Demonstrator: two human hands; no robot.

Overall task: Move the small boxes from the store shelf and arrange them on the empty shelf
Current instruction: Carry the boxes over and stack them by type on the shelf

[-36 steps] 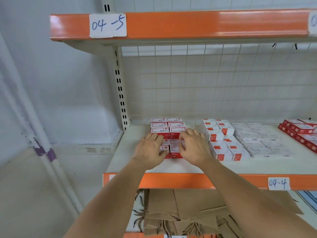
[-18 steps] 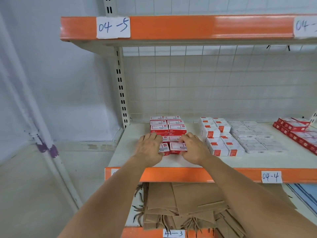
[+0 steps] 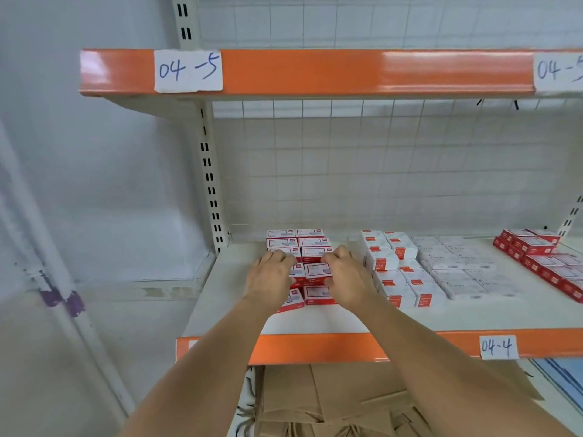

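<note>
Head view: we note both hands on the red boxes (image 3: 315,253), which sit stacked in two columns at the left of the shelf (image 3: 220,310) labelled 04-4. The left hand (image 3: 269,279) lies on the left column, fingers bent over the box tops; whether it grips one we cannot tell. The right hand (image 3: 345,275) holds a box in the right column, thumb at its front, fingers curled over it. White boxes (image 3: 397,279) stand just right of the stack; more red boxes (image 3: 542,260) lie at far right. Paper bags (image 3: 331,402) fill the level below.
</note>
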